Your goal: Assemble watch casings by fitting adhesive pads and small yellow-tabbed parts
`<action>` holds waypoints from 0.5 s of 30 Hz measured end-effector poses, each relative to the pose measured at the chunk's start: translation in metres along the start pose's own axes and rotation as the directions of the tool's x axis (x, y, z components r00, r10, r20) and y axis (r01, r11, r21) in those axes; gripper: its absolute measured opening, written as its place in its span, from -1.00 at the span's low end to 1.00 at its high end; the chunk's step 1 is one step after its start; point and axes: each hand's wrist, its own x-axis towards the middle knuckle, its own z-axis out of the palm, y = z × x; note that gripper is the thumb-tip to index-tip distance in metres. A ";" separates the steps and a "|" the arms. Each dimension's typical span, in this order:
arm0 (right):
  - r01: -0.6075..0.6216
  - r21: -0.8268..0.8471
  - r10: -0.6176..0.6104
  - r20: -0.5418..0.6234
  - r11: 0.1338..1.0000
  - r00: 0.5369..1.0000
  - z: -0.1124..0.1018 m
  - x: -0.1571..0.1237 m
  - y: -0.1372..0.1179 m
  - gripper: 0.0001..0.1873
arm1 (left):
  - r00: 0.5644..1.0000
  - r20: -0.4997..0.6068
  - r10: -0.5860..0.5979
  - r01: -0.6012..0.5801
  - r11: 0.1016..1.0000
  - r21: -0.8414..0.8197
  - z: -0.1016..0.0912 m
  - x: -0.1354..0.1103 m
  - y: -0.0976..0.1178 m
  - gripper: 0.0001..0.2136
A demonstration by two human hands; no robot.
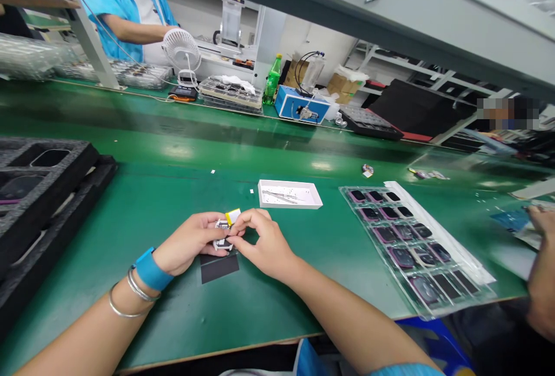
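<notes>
My left hand (200,238) is closed around a small silvery device housing (222,244) with inner parts showing, perhaps a watch body. A battery-like piece with a yellow edge and white face (233,216) stands up at the housing's far side. The fingertips of my right hand (262,243) pinch at the housing's right edge; whatever lies between them is too small to make out. Under the hands, a dark rectangular sheet (219,269) lies on the green table (277,301).
A white box (290,194) with tweezers (281,196) lies beyond my hands. To the right is a clear tray (416,249) of dark watch-like pieces; black foam trays (82,173) stand left. Across the bench are a fan (182,51), a green bottle (272,80) and a co-worker (125,23).
</notes>
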 end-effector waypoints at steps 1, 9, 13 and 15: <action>0.009 -0.005 -0.009 -0.004 1.000 1.000 0.000 0.000 0.000 -0.82 | 1.000 0.004 -0.001 0.001 1.000 -0.002 0.000 0.000 0.000 -0.74; 0.115 -0.115 -0.116 0.000 0.987 0.993 0.004 0.001 0.006 -0.85 | 1.000 0.005 -0.004 0.004 0.999 -0.037 0.002 -0.001 0.001 -0.73; 0.139 -0.169 -0.139 0.015 0.976 0.990 0.008 0.000 0.007 -0.85 | 0.999 -0.036 -0.007 0.005 0.998 -0.066 0.003 0.000 -0.001 -0.74; 0.135 -0.230 -0.137 0.007 0.964 0.990 0.009 -0.002 0.005 -0.85 | 0.998 -0.069 0.008 -0.014 0.997 -0.082 0.003 0.001 -0.002 -0.75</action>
